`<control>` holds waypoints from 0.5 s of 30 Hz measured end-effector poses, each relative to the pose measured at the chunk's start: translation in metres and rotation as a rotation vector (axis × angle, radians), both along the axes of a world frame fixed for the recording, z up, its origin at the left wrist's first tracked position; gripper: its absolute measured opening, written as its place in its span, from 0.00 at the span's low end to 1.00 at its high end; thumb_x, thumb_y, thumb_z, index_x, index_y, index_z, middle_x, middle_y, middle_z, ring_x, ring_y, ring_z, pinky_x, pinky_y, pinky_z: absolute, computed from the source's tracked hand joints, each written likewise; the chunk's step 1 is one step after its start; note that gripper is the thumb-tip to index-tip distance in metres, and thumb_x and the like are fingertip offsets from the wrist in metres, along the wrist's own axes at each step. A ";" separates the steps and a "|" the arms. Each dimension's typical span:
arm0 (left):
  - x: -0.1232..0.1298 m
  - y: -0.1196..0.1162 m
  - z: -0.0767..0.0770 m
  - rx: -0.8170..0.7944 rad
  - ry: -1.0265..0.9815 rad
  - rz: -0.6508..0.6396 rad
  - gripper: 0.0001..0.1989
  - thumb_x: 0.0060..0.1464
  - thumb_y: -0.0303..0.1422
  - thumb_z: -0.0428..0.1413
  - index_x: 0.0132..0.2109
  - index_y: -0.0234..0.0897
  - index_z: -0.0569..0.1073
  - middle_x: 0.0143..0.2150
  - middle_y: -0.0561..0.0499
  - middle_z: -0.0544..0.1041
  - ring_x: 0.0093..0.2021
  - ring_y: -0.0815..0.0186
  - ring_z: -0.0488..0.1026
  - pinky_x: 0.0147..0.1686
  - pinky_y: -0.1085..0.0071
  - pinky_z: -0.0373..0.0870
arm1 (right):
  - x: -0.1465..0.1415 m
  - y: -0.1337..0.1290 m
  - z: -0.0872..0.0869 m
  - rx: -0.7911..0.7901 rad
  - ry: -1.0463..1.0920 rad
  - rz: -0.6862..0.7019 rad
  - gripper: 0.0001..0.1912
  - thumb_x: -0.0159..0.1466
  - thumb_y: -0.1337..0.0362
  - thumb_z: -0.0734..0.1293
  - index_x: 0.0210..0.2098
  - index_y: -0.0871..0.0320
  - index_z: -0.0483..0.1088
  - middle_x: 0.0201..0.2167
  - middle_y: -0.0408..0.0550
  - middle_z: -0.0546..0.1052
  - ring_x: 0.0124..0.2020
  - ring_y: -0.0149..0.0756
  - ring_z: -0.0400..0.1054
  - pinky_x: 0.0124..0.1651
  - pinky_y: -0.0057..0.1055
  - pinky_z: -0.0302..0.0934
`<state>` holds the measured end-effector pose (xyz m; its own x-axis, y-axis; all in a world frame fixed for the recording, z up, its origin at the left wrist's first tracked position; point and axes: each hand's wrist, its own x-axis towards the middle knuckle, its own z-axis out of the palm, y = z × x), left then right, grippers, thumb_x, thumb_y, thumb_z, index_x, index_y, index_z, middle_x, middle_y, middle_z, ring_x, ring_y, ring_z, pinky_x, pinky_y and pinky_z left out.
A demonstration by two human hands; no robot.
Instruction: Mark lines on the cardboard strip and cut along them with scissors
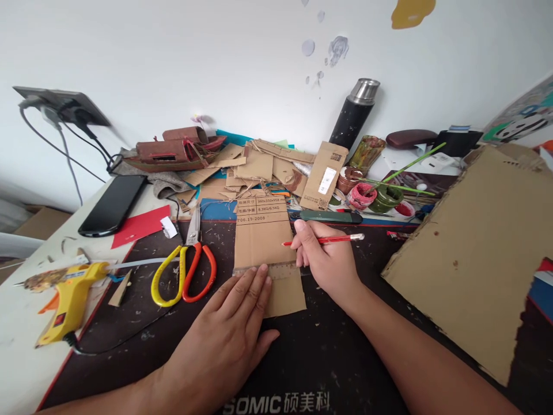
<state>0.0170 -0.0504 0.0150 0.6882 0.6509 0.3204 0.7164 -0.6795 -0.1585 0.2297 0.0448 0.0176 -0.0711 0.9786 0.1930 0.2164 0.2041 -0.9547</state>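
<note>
- Two hands, apart: left hand [228, 331] presses a ruler [283, 271] onto the cardboard strip [261, 245] beneath; right hand [330, 262] pinches a red pencil [337, 238].
- Unpinned toward the right hand, the ruler could pivot.
- Scissors [193, 231] left of the left fingers might snag a sliding strip.

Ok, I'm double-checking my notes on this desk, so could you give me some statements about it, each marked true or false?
1. The right hand holds a red pencil. True.
2. The left hand lies on the scissors. False: the left hand lies across the ruler, on the cardboard strip.
3. The scissors have one yellow handle and one orange-red. True.
4. The right hand grips the glue gun. False: the glue gun lies off to the left, held by neither hand.
5. The black flask has a silver lid. True.
</note>
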 end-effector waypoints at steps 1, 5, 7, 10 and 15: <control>0.000 0.000 0.000 0.000 0.000 0.001 0.29 0.81 0.41 0.44 0.67 0.22 0.76 0.71 0.33 0.77 0.68 0.49 0.75 0.66 0.55 0.68 | 0.000 0.000 0.000 -0.003 0.001 -0.002 0.32 0.76 0.36 0.64 0.27 0.54 0.73 0.15 0.40 0.72 0.16 0.32 0.69 0.24 0.29 0.61; -0.001 -0.001 -0.001 -0.006 -0.014 -0.004 0.28 0.80 0.41 0.45 0.68 0.21 0.76 0.71 0.33 0.76 0.69 0.48 0.75 0.67 0.55 0.68 | 0.000 0.000 0.000 -0.013 0.013 0.005 0.32 0.77 0.37 0.64 0.27 0.54 0.73 0.15 0.40 0.71 0.16 0.32 0.69 0.23 0.29 0.61; -0.001 -0.001 -0.003 -0.013 -0.024 -0.003 0.28 0.80 0.42 0.47 0.68 0.22 0.76 0.71 0.32 0.76 0.69 0.48 0.74 0.68 0.55 0.67 | 0.001 0.001 0.000 -0.016 0.019 0.006 0.32 0.76 0.36 0.65 0.27 0.53 0.73 0.15 0.39 0.71 0.16 0.32 0.69 0.23 0.29 0.61; -0.002 -0.001 -0.004 -0.013 -0.034 -0.004 0.28 0.79 0.42 0.48 0.69 0.22 0.76 0.71 0.32 0.76 0.69 0.48 0.74 0.70 0.55 0.66 | 0.001 0.001 0.000 -0.021 0.013 0.002 0.32 0.76 0.35 0.64 0.27 0.53 0.73 0.14 0.39 0.71 0.16 0.33 0.69 0.23 0.30 0.61; 0.000 0.000 -0.003 0.008 -0.036 -0.009 0.29 0.80 0.41 0.45 0.67 0.21 0.77 0.70 0.32 0.77 0.68 0.48 0.75 0.67 0.55 0.67 | 0.001 0.000 0.000 -0.011 -0.008 0.006 0.32 0.76 0.36 0.64 0.27 0.53 0.73 0.14 0.40 0.72 0.15 0.32 0.68 0.23 0.30 0.61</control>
<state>0.0171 -0.0502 0.0123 0.6819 0.6424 0.3499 0.7158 -0.6845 -0.1383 0.2306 0.0451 0.0176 -0.0782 0.9802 0.1820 0.2227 0.1951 -0.9552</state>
